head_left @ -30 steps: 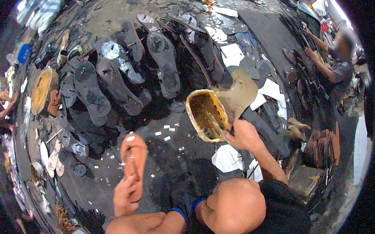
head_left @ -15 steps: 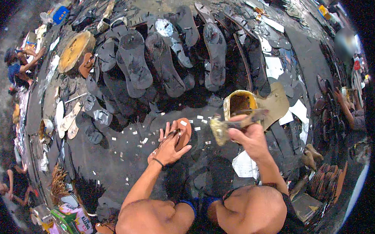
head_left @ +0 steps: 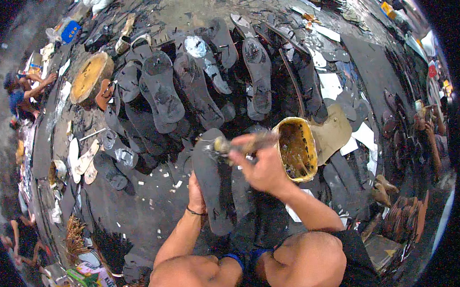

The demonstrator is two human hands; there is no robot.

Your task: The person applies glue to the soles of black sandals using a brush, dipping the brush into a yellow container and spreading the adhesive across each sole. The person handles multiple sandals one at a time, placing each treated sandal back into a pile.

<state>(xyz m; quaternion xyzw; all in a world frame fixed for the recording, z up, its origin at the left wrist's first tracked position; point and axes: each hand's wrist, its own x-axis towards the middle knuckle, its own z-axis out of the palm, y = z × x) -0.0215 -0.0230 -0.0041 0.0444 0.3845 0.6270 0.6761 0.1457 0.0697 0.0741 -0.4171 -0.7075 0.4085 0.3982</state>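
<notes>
Dark workshop floor (head_left: 140, 209), littered with pale scraps and rows of black soles (head_left: 186, 89). Far left: round wooden block (head_left: 88, 78). Left hand (head_left: 195, 188) grips near end of black sandal sole (head_left: 209, 183), long axis running away from person, toe end farther off. Right hand (head_left: 262, 165) clenched on brush (head_left: 235, 143), blurred, tip over sole's far end, so right hand nearer work spot. Right of it: yellow tin (head_left: 294, 148), brownish glue inside, touching right hand.

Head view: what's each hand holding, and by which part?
Right hand grips a brush by its handle. Left hand holds a dark sole at its left edge.
</notes>
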